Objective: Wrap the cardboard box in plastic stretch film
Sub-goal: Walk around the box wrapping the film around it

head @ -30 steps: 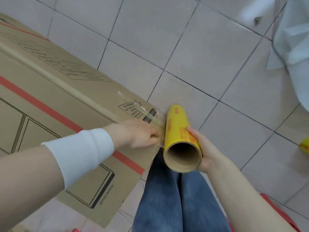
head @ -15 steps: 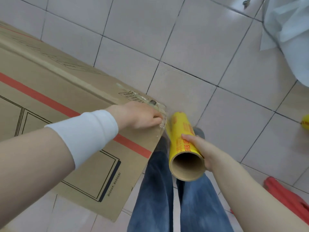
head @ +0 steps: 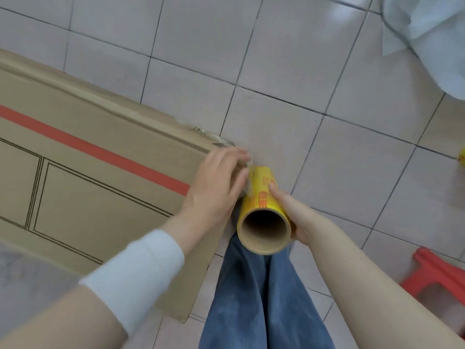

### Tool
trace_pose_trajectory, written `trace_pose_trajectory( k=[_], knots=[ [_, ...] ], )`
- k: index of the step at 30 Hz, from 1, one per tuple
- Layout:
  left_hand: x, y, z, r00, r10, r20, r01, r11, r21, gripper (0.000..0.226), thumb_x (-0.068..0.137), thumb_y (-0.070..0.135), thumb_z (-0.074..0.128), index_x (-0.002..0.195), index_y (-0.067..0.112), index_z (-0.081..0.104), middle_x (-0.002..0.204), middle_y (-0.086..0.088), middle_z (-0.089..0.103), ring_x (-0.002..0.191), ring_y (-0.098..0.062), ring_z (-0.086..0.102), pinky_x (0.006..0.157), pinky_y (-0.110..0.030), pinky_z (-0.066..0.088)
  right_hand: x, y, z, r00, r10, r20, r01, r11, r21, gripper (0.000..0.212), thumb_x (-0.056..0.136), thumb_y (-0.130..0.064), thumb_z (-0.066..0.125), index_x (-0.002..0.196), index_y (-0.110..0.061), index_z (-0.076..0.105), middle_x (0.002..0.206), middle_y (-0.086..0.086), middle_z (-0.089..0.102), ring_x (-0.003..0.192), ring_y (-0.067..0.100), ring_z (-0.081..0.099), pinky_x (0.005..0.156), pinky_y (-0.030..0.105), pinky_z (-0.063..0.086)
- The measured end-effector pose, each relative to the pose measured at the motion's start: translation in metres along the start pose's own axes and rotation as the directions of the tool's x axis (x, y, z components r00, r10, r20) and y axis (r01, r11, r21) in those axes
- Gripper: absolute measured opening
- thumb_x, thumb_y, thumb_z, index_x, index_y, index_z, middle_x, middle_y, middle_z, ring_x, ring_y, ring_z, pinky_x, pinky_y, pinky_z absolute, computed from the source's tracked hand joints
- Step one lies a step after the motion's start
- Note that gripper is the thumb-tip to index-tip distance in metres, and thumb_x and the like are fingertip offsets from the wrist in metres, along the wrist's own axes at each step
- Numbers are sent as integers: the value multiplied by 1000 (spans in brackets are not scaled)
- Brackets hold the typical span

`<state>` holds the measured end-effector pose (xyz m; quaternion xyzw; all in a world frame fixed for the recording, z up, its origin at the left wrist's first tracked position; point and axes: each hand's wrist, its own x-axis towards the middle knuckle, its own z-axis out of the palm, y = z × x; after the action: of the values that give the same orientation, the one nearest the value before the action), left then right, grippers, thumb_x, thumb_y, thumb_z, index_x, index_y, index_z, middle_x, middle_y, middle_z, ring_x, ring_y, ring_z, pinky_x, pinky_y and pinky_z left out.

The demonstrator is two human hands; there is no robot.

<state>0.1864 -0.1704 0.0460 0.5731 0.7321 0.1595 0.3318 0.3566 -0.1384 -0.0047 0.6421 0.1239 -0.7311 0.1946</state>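
Note:
A large flat cardboard box [head: 95, 177] with a red stripe stands on the tiled floor at the left. My right hand [head: 293, 214] grips a yellow roll of stretch film [head: 263, 205], held upright beside the box's near right corner, its open cardboard core facing me. My left hand [head: 216, 185], with a white wristband, lies flat with fingers spread on the box's right edge, pressing the clear film end against the cardboard. A short strip of film spans from the roll to the box corner.
My legs in blue jeans [head: 261, 298] stand right beside the box corner. A red plastic stool [head: 437, 275] sits at the lower right. A white plastic sheet [head: 427, 34] lies at the top right, and a small yellow object [head: 461, 158] at the right edge.
My left hand has slid along the box's right edge toward the corner and flattened on it. The roll has stayed close to the corner, and the view has tilted downward.

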Motion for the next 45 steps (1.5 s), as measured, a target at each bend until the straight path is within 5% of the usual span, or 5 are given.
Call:
trace_pose_trajectory(
  k=[10,17,27,41,45],
  knots=[
    [-76,42,37,932,-316,-178,282,940,-192,40,89,23,52,124,5,52,120,-2,53,111,-21,55,97,-36,48,-29,49,1,976,-178,128,70,805,589,52,98,-49,36,129,-13,56,113,14,70,105,26,65,83,42,54],
    [-69,44,47,986,-95,-137,94,995,-15,31,82,18,54,107,1,62,111,-12,64,106,-16,48,98,-13,31,-15,53,-5,983,-172,66,116,855,505,53,93,-54,44,127,-16,60,117,13,69,109,26,64,83,43,55],
    [-71,51,57,825,-532,191,555,827,-91,46,96,22,42,142,21,33,134,-13,53,122,-30,49,98,-31,34,-11,59,-5,988,-156,-2,146,923,356,55,91,-57,47,129,-17,57,118,11,68,102,25,65,72,39,57],
    [-169,76,88,519,-821,238,831,420,-364,10,91,24,50,98,21,44,90,3,57,95,-29,62,83,-39,50,18,96,-1,999,34,39,-45,938,344,67,87,-58,54,134,-12,52,87,16,70,67,26,69,63,36,54],
    [-154,58,70,678,-652,339,730,653,-203,59,82,33,65,132,24,35,131,5,49,129,-17,43,97,-26,37,23,99,-4,989,112,92,-135,943,304,69,89,-59,50,136,-8,52,79,15,67,64,27,65,60,35,51]
  ],
)
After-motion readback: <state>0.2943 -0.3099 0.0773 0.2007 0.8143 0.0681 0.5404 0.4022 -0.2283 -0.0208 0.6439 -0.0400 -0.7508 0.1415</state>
